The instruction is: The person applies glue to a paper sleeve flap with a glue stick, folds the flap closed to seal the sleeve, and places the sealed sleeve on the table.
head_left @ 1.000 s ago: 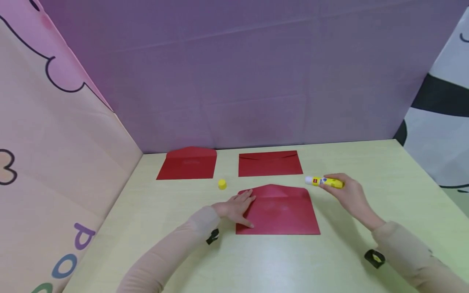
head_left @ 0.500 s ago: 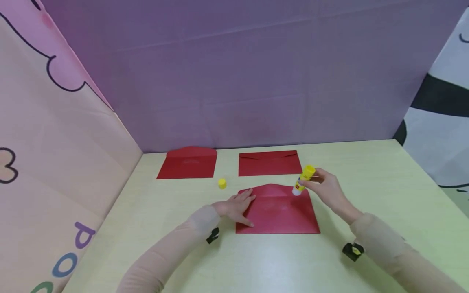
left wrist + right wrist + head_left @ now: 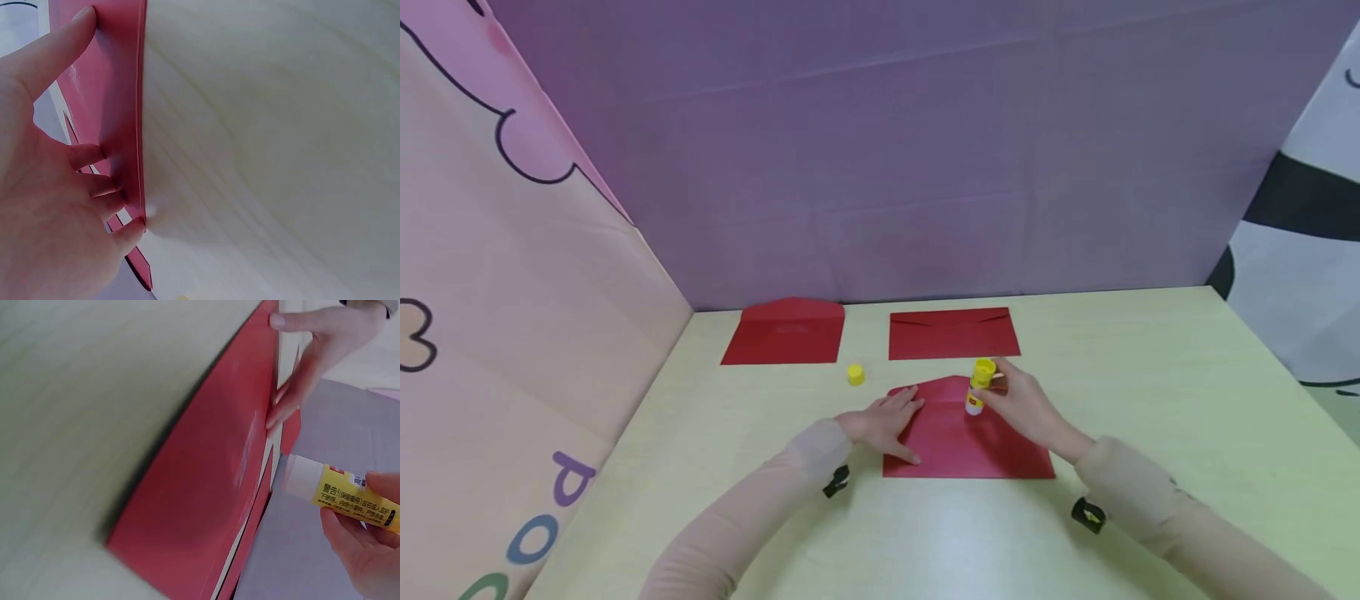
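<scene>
A red envelope (image 3: 955, 446) lies on the table in front of the person, its flap opened away toward the back. Spread across the envelope's left edge, the left hand (image 3: 889, 427) rests on it with fingers extended, as the left wrist view also shows. The right hand (image 3: 1026, 406) pinches a yellow glue stick (image 3: 976, 398) between thumb and fingers. Its uncapped white end points down over the envelope near the flap fold. In the right wrist view the glue stick (image 3: 350, 495) shows black print on its yellow label.
The yellow cap (image 3: 856, 375) stands left of the envelope. Behind it lie a red envelope with its flap opened (image 3: 786, 342) and one with its flap folded down (image 3: 953, 337). A purple backdrop (image 3: 850, 167) rises at the table's back edge (image 3: 1112, 292).
The right hand has brought the glue stick left from beside the envelope to above it, turning it from lying sideways to white end down. The left hand has stayed in place.
</scene>
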Demonstrator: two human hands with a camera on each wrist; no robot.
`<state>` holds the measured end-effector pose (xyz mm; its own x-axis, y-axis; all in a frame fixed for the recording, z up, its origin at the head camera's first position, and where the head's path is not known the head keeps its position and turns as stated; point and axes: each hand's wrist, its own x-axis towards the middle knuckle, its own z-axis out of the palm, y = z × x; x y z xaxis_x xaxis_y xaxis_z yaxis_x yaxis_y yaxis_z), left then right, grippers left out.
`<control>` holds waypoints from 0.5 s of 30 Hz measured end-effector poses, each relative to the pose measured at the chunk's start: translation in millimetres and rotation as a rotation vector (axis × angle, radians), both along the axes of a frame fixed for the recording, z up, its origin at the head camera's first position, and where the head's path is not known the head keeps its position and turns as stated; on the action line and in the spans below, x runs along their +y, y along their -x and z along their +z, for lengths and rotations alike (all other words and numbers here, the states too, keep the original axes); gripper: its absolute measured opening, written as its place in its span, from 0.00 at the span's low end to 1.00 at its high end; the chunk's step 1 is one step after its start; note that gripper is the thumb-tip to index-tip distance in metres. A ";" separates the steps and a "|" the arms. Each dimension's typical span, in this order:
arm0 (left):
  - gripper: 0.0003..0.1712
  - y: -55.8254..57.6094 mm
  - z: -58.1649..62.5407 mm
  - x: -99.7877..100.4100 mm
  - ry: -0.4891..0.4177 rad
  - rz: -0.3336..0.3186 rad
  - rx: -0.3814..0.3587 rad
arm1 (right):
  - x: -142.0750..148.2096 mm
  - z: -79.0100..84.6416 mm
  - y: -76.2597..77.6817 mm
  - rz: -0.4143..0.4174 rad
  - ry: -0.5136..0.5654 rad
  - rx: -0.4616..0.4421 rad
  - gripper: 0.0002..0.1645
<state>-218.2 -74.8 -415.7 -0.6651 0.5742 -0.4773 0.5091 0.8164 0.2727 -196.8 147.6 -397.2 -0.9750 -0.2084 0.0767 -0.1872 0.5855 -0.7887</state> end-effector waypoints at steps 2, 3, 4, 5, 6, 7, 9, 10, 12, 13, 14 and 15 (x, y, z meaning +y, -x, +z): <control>0.53 0.3 -0.5 0.4 0.006 0.005 0.003 | -5.5 -2.0 -0.7 0.030 -0.010 0.010 0.26; 0.53 0.5 -0.7 0.5 0.009 0.008 0.003 | -8.1 -2.9 -0.9 0.045 -0.011 0.014 0.26; 0.53 0.7 -1.1 0.8 0.013 0.010 0.005 | -10.8 -3.6 -1.3 0.058 -0.012 0.015 0.25; 0.53 0.8 -1.5 1.0 0.017 0.010 0.007 | -13.4 -3.9 -1.8 0.069 -0.013 0.014 0.25; 0.53 0.8 -1.7 1.1 0.020 0.011 0.009 | -15.9 -4.4 -1.9 0.078 -0.018 0.014 0.25; 0.53 0.8 -2.0 1.2 0.023 0.013 0.009 | -18.2 -5.1 -2.0 0.088 -0.024 0.011 0.25; 0.53 1.2 -2.5 1.5 0.029 0.011 0.010 | -22.6 -6.0 -1.9 0.102 -0.027 -0.008 0.24; 0.53 1.3 -2.7 1.6 0.031 0.010 0.012 | -24.6 -6.4 -1.6 0.106 -0.033 -0.016 0.24; 0.53 1.4 -2.7 1.7 0.034 0.009 0.014 | -28.2 -7.1 -0.9 0.116 -0.049 -0.022 0.24; 0.53 1.6 -3.0 1.7 0.034 0.009 0.015 | -29.8 -7.5 -0.6 0.119 -0.057 -0.025 0.24; 0.53 1.8 -3.4 1.8 0.034 0.008 0.016 | -31.3 -7.9 -0.2 0.119 -0.063 -0.025 0.24; 0.53 1.7 -3.4 1.9 0.034 0.008 0.016 | -32.7 -8.4 0.2 0.120 -0.066 -0.025 0.24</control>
<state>-219.9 -73.0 -419.1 -0.6776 0.5525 -0.4854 0.5067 0.8291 0.2364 -197.1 114.9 -405.6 -0.9442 -0.3274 0.0353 -0.2401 0.6110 -0.7543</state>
